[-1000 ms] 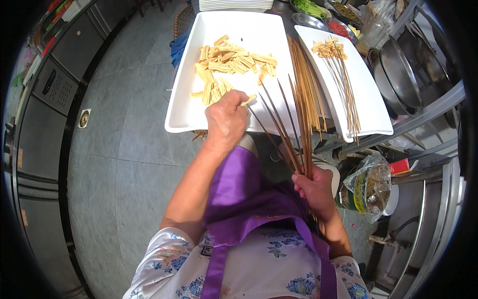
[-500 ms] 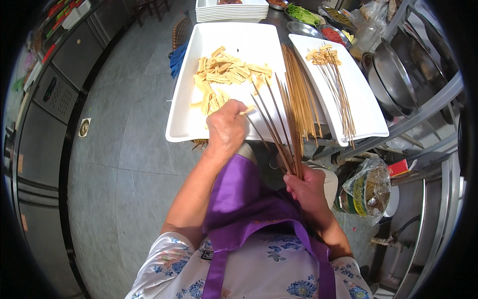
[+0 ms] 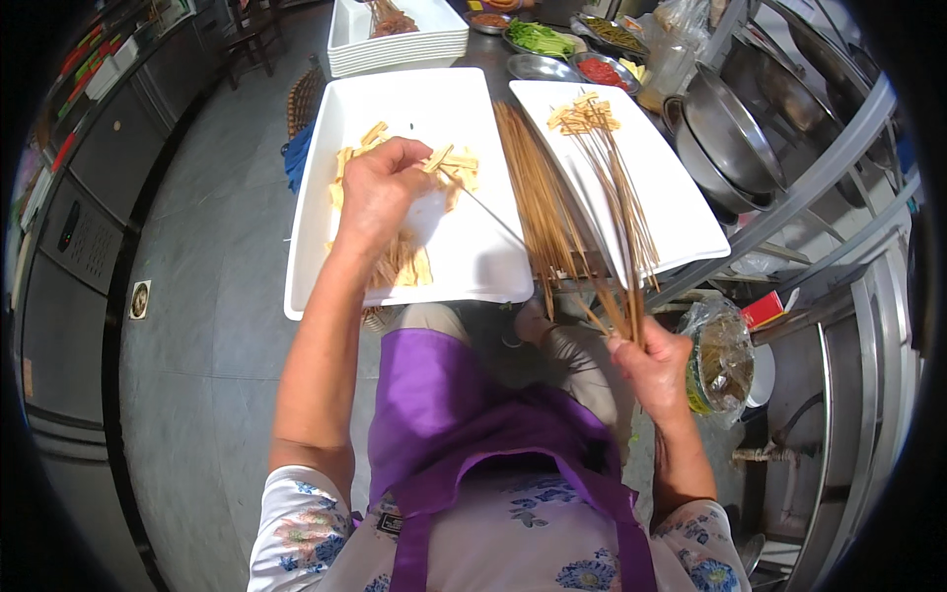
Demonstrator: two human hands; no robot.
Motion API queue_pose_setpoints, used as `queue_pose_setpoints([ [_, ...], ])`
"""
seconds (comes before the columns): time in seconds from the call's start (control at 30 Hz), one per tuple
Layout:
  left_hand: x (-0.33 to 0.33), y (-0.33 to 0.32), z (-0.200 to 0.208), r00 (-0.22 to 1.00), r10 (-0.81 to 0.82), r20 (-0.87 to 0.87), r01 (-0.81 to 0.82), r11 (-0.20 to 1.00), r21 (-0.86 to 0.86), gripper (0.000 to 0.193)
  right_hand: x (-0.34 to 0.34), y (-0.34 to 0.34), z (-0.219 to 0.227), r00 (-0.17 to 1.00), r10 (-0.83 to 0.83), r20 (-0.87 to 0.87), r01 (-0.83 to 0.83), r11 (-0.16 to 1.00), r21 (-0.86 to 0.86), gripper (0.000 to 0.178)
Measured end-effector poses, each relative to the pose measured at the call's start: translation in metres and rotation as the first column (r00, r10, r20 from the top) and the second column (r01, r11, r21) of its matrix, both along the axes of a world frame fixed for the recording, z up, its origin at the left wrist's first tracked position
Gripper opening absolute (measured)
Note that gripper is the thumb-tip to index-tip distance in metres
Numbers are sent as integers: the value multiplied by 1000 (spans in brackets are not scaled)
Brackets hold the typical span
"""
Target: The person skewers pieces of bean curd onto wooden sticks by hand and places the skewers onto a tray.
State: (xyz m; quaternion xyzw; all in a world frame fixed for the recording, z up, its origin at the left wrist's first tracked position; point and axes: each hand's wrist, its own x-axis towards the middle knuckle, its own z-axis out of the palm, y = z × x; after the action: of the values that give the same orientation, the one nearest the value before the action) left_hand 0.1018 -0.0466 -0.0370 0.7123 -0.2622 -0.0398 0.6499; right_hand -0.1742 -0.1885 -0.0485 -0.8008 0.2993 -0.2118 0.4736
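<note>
My left hand (image 3: pixel 380 187) is pinched over the white tray (image 3: pixel 306 247), on a thin skewer (image 3: pixel 493 219) at its food end. Pale yellow, ridged bean curd stick (image 3: pixel 451 160) sits on that skewer beside my fingertips. The skewer's other end slants toward the tray's right side. More bean curd stick pieces (image 3: pixel 404 264) lie in the tray, partly hidden by my left hand and forearm. Lower right, my right hand (image 3: pixel 653 367) is closed round a bundle of brown skewers (image 3: pixel 623 314), their tips pointing up and away from me.
Loose skewers (image 3: pixel 538 187) lie between the tray and a second white tray (image 3: pixel 681 222), which holds several filled skewers (image 3: pixel 621 168). Behind are stacked white trays (image 3: pixel 395 54) and bowls of food (image 3: pixel 541 39). Metal bowls (image 3: pixel 725 128) stand at right, above a plastic-covered bucket (image 3: pixel 720 360).
My left hand has moved farther out over the tray with the skewer, whose lower end is now away from the bundle. My right hand has drawn back to the right with its skewers.
</note>
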Motion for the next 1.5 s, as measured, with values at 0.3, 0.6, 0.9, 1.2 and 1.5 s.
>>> queue_pose_setpoints([
  [0.3, 50, -25, -30, 728, -95, 679, -436, 700, 565, 19, 29, -84, 3, 968, -230, 104, 238, 968, -78, 8],
  [0.6, 51, -32, -45, 688, -272, 673, -436, 587, 683, 15, 102, -149, -9, 961, -271, 52, 274, 960, -56, 10],
  [0.9, 50, -42, -56, 686, -318, 654, -387, 601, 699, 15, 89, -165, -14, 917, -371, 146, 397, 887, -237, 11],
  [1.2, 35, -28, -47, 910, 18, 414, -198, 897, 396, 12, 29, -59, 22, 950, -199, 240, 135, 957, 258, 10],
  [1.5, -22, -5, -29, 825, -259, -502, 114, 947, -301, 11, 30, 27, -26, 985, 32, 167, -113, 859, 500, 5],
])
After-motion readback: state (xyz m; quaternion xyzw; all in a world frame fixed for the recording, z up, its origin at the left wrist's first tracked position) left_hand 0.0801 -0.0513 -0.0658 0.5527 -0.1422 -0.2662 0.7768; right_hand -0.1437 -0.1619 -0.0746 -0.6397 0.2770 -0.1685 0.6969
